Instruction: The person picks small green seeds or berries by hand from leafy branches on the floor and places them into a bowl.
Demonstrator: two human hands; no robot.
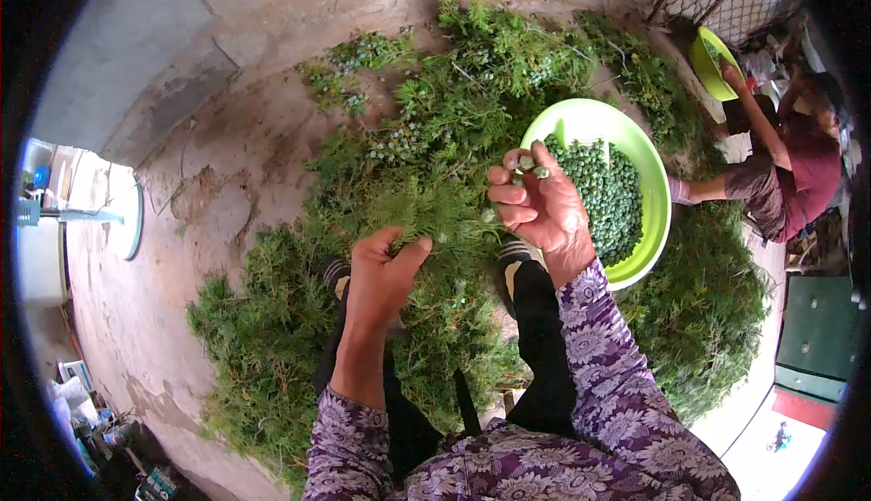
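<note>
Holding spot of the round, pale-green berries: a few sit at the fingertips of the right hand, which is palm up.
Right hand's state: thumb and curled fingers drawn in around the berries; exactly which digits press on them is hard to tell.
Way from berries to bowl: the wide, round, lime-green plastic bowl is just beyond the thumb side of the right hand, which overlaps its near-left rim in view. Whether they touch cannot be told.
Nearer hand to bowl: the right; the left hand is well apart from it.
Bowl's load: a heap of small blue-green berries, right of the right hand's fingers.
Left hand's state: thumb and forefinger closed together on a feathery green sprig.
Sprig's long axis: roughly crosswise, from the left fingertips toward the right hand; its far end is blurred.
Cut greenery: piled beneath and around both hands.
Co-worker in a maroon top: beyond the bowl, far right of the right hand, reaching into a second lime-green bowl.
</note>
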